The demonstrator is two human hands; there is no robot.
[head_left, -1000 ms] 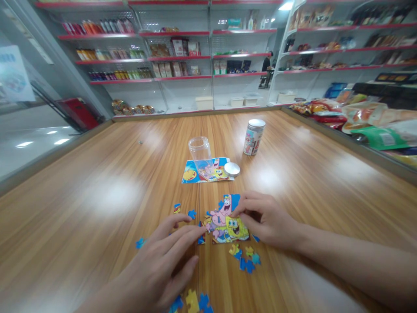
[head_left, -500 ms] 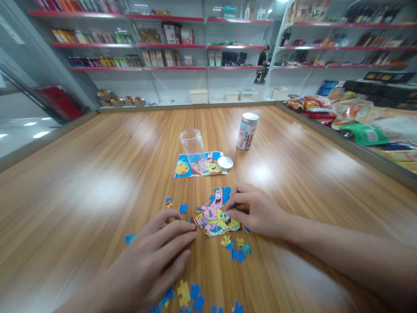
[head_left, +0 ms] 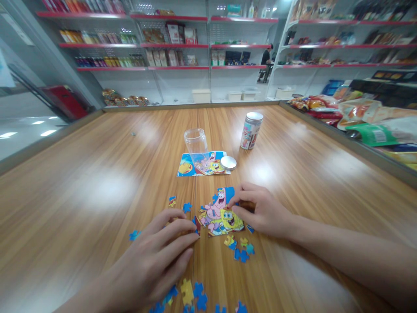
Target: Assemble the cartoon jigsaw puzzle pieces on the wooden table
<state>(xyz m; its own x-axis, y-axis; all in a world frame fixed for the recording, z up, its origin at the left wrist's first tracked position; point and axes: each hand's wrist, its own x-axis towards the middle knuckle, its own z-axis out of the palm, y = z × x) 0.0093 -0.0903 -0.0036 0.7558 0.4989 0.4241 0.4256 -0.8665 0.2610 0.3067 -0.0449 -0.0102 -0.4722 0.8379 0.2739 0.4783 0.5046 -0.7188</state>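
A partly joined cartoon jigsaw puzzle (head_left: 219, 217) lies on the wooden table, with pink and yellow figures on it. My right hand (head_left: 260, 208) is at its upper right edge, thumb and forefinger brought close together on the puzzle; what lies under the fingertips is partly hidden. To the left, my left hand (head_left: 163, 248) rests palm down with its fingers stretched out and apart. Its fingertips touch a red and blue puzzle piece (head_left: 197, 224) beside the puzzle's left edge. Loose blue pieces (head_left: 241, 255) and a yellow piece (head_left: 187, 292) lie nearer to me.
Beyond the puzzle, a clear plastic jar (head_left: 197, 145) stands on a picture card (head_left: 185, 167), with a silver lid (head_left: 228, 163) at the card's right end. A printed can (head_left: 251, 131) stands farther right. Snack packets (head_left: 371, 134) line the right side; stocked shelves (head_left: 176, 45) stand behind.
My right thumb and forefinger have parted slightly at the puzzle's edge. My left hand stays beside the red and blue piece. The whole view has shifted a little.
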